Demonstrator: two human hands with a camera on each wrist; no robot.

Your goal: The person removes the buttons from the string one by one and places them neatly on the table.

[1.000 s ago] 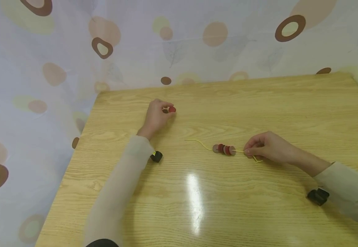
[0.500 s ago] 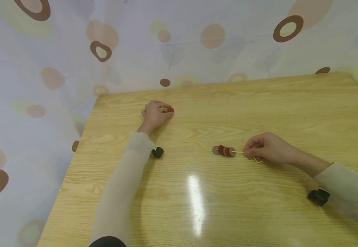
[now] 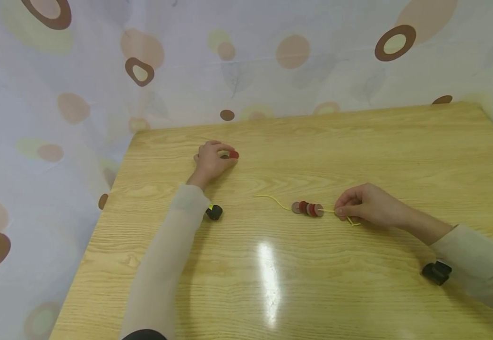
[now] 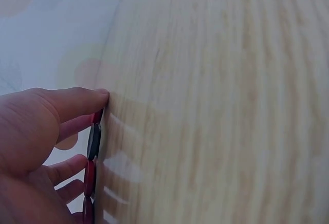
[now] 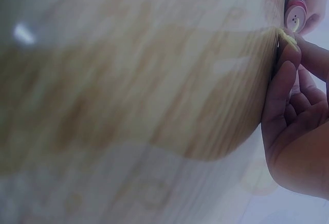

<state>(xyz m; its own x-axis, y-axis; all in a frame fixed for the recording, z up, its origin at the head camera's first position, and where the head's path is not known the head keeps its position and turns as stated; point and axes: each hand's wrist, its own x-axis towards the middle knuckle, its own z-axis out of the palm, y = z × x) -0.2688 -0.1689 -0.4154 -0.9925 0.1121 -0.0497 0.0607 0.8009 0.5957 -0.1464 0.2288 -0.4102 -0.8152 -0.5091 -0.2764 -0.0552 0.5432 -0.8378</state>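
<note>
I can't count the strung buttons point(image 3: 308, 208), too small in my head view, while the left hand point(image 3: 212, 160) partly hides the row of buttons point(image 3: 234, 155) by it.

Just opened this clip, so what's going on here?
A person's right hand pinches a yellow string near one end. Several red, dark and brownish buttons are threaded on it, bunched together, and its other end trails across the table. The left hand curves its fingers around loose red and dark buttons.
</note>
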